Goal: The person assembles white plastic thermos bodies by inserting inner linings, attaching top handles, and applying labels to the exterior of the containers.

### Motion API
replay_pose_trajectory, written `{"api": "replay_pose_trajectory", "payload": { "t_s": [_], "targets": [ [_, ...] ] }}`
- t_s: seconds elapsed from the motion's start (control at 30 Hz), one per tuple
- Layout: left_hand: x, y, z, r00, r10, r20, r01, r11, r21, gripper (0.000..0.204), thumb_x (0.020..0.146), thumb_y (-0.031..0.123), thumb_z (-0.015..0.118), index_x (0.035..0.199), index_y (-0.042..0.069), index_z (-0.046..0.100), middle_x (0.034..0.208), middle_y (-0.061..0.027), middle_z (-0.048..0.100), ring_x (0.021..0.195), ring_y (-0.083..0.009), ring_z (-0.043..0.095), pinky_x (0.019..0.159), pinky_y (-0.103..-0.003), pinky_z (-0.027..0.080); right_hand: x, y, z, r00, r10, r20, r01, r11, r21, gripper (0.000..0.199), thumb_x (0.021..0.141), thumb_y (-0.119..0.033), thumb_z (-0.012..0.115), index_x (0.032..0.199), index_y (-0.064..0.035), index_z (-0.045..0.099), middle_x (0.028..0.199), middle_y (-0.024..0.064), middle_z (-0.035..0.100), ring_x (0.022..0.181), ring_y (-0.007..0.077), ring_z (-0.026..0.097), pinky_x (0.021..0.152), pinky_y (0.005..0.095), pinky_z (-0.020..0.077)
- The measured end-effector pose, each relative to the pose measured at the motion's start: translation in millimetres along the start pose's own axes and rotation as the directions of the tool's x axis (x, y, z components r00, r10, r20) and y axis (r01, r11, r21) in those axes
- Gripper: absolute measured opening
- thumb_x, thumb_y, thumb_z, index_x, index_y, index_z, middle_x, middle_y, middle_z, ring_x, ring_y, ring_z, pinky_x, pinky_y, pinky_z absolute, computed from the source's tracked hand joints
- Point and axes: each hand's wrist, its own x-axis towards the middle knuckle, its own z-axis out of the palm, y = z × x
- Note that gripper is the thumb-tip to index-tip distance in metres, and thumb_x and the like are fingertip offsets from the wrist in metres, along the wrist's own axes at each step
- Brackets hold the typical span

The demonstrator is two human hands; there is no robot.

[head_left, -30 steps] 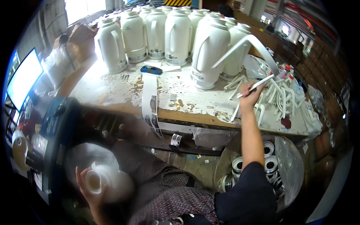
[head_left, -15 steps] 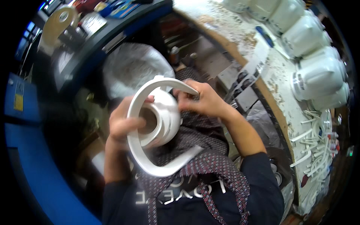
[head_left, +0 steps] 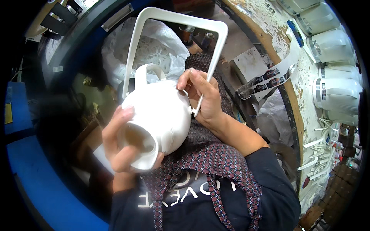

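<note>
Fingers [head_left: 127, 115] of the left hand [head_left: 121, 148] wrapped around the open mouth of a white plastic jug body [head_left: 162, 115], thumb and fingertips clamped on the rim, jug tipped with mouth toward the camera. Right hand [head_left: 204, 98] fingers [head_left: 185, 79] pinched together on the lower end of a white bail handle [head_left: 169, 23], pressing it against the jug's side where the handle end meets the body. Handle is a wide squared loop, arching up and over the jug; its other leg runs down the jug's far side. Jug also has a small moulded loop handle [head_left: 148, 71] on top. Jug held in the air over the person's lap, close to the chest, well apart from the worktop. Patterned apron [head_left: 216, 161] over a dark top beneath it. Behind the jug a clear plastic bag [head_left: 162, 46] of white parts. At right the worktop [head_left: 296, 77], paint-flecked, wooden edge, carries a row of white jugs [head_left: 335, 88]. A strip of stickers [head_left: 269, 77] hangs off its edge. More loose white handles [head_left: 320, 154] piled further along the worktop.
</note>
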Motion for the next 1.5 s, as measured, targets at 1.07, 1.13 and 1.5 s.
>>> {"api": "replay_pose_trajectory", "payload": {
  "t_s": [1.07,1.13,1.5],
  "targets": [
    [-8,-87,23,0.626,-0.734,0.264,0.508,0.127,-0.852,0.055,0.078,0.006,0.062,0.131,-0.006,0.049,0.063,0.0062,0.043,0.056,-0.0027,0.04,0.057,-0.016,0.035,24,-41,35,0.802,-0.502,0.323,0.452,0.157,-0.878,0.052,0.1,-0.04,0.043,0.121,0.0053,0.058,0.121,0.0198,0.063,0.113,0.0319,0.06,0.107,0.0451,0.0366],
    [-7,-85,32,0.622,-0.746,0.237,0.488,0.132,-0.863,0.053,0.079,0.006,0.061,0.129,-0.006,0.05,0.064,0.0057,0.043,0.056,-0.0029,0.04,0.056,-0.016,0.035,7,-50,38,0.837,-0.263,0.479,0.547,0.399,-0.736,0.06,0.098,-0.05,0.04,0.113,0.004,0.062,0.117,0.02,0.065,0.115,0.0346,0.059,0.108,0.0476,0.0348],
    [-31,-62,42,0.989,-0.105,-0.105,0.063,0.937,-0.343,0.034,0.085,0.029,0.067,0.105,0.002,0.059,0.109,-0.0175,0.062,0.102,-0.0311,0.06,0.089,-0.041,0.047,-40,-57,33,0.455,-0.287,0.843,0.88,0.289,-0.377,0.05,0.101,-0.037,0.032,0.118,0.0016,0.059,0.121,0.0295,0.06,0.108,0.04,0.062,0.094,0.0489,0.0478]
  ]
}}
